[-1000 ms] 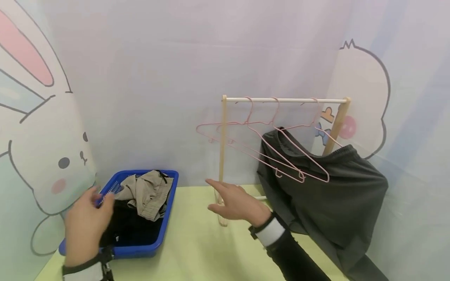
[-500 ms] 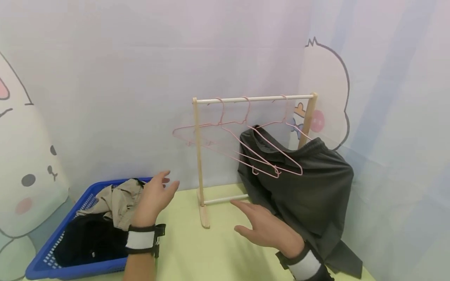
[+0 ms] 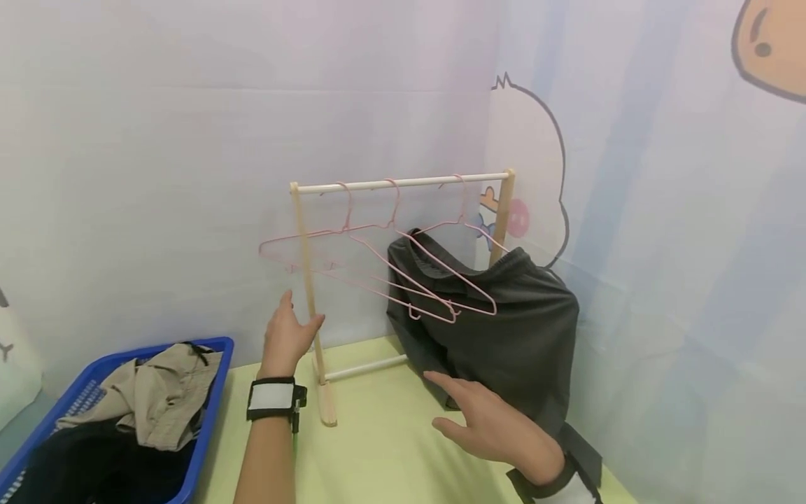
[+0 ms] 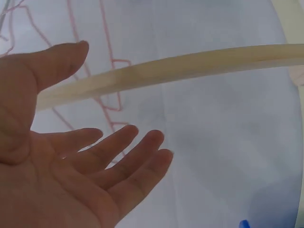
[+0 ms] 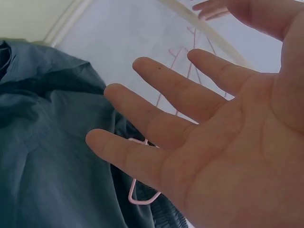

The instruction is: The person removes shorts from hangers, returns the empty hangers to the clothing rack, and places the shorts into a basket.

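My left hand reaches up beside the left wooden post of a small clothes rack, thumb and fingers spread. In the left wrist view that post crosses between the thumb and the fingers, which are not curled round it. My right hand is held over the table in front of the dark grey trousers, fingers extended and nothing in the palm. The trousers hang from the rightmost pink hanger. Two bare pink hangers hang to their left on the white rail.
A blue basket at the left holds beige trousers and black clothing. The rack's lower white bar runs low over the yellow-green table. A printed fabric backdrop stands behind and at the right.
My left hand has gone from over the basket rightward to the rack's left post. The head view has turned right, so rack and basket appear further left. The right hand remains extended before the trousers.
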Demonstrator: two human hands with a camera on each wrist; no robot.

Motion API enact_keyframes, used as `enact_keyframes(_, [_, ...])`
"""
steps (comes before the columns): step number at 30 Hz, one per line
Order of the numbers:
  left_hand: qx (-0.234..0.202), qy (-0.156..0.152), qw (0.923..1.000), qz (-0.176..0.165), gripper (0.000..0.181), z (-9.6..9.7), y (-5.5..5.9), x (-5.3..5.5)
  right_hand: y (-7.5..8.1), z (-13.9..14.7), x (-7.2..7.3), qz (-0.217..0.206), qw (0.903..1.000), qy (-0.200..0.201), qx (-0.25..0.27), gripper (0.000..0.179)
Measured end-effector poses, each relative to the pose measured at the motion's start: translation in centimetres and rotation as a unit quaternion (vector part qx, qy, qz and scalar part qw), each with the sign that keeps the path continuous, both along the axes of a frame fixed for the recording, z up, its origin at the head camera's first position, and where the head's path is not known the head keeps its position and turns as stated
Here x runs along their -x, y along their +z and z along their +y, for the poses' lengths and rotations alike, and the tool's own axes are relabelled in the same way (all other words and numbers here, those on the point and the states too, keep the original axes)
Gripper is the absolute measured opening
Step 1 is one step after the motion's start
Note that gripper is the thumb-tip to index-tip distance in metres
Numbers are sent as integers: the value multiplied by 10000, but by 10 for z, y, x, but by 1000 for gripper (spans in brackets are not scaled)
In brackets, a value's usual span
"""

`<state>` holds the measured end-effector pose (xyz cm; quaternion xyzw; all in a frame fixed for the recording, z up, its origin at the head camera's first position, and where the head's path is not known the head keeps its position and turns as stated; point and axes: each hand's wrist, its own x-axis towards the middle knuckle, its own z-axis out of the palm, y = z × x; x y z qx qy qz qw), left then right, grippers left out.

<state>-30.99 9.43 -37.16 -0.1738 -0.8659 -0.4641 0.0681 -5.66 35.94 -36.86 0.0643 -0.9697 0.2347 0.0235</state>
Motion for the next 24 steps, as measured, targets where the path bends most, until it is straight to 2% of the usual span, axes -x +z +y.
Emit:
enact_keyframes(4, [-136,135,9998,115,85,5,-9,9,-2,3,-3,-89,9999,-71,42,66])
enact_keyframes(8, [-370,52,9992,102,74,7,-14,14,-4,8,-5,-22,9999,-98,-8,65])
enact_keyframes(15, [-786,41,9969,-5,47,17,-17,19,-7,18,-8,10,10000,-13,36,62])
enact_keyframes(19, [-853,126,9962,-104,37,26,-17,20,-7,24,-8,-10,9999,-81,-65,61])
enact_keyframes(21, [-828,150,9964,-128,33,30,-17,21,-3,29,-8,140,9996,-122,-193,61])
enact_keyframes(24, [-811,129,9965,-159,31,36,-17,22,13,40,-9,674,9964,-238,-458,61])
